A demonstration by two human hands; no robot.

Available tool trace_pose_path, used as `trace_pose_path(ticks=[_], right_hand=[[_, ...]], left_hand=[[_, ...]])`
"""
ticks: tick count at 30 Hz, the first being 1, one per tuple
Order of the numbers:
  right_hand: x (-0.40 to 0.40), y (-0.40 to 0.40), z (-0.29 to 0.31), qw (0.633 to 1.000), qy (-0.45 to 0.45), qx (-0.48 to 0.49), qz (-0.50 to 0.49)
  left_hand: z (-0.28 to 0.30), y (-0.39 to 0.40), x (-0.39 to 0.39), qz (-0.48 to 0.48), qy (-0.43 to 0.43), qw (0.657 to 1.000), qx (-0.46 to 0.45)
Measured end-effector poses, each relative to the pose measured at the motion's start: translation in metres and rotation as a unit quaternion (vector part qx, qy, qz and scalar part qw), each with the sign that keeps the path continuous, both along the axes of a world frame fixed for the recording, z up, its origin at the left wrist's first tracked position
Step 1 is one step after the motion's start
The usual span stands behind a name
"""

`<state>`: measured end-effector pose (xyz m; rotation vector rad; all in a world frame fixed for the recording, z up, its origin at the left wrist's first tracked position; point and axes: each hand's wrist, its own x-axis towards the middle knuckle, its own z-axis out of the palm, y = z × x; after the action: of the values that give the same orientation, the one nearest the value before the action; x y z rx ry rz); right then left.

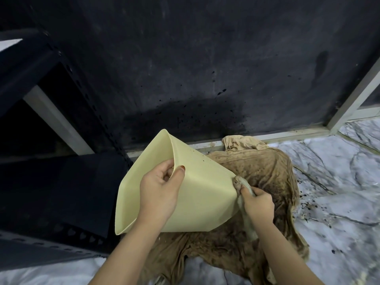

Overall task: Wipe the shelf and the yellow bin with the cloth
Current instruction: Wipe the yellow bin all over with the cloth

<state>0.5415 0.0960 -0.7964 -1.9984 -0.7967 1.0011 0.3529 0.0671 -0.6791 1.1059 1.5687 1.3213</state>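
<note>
Left hand (159, 194) pinches the pale yellow plastic bin's (197, 194) rim; right hand (259, 204), at four o'clock, clutches the bunched tan cloth (239, 182) — best to rub firmly along that edge.

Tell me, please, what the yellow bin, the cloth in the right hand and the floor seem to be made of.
Bin: probably plastic, matte pale yellow, with thin smooth walls and a moulded rim.
Cloth: soft woven fabric, beige and soiled; it bunches in the right hand.
Floor: looks like polished marble or marble-look tile, grey-white with dark veins.
</note>
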Motion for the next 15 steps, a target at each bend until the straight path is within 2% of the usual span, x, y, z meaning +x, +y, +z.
trace_pose_path(ticks=[4,8,11,15], right_hand=[[-0.029,-0.006,0.023,0.999,-0.010,0.050,0.011],[-0.064,-0.014,0.062,0.988,-0.016,0.129,0.080],[-0.074,-0.015,0.072,0.983,-0.025,0.139,0.114],[-0.066,-0.016,0.068,0.985,-0.004,0.131,0.110]], left_hand=[[-0.001,-0.002,0.002,-0.022,0.009,1.000,-0.008],[-0.001,-0.001,0.000,-0.024,0.011,1.000,-0.006],[-0.001,-0.002,-0.004,-0.022,0.016,1.000,-0.004],[0.001,-0.002,-0.005,-0.030,0.004,0.999,-0.014]])
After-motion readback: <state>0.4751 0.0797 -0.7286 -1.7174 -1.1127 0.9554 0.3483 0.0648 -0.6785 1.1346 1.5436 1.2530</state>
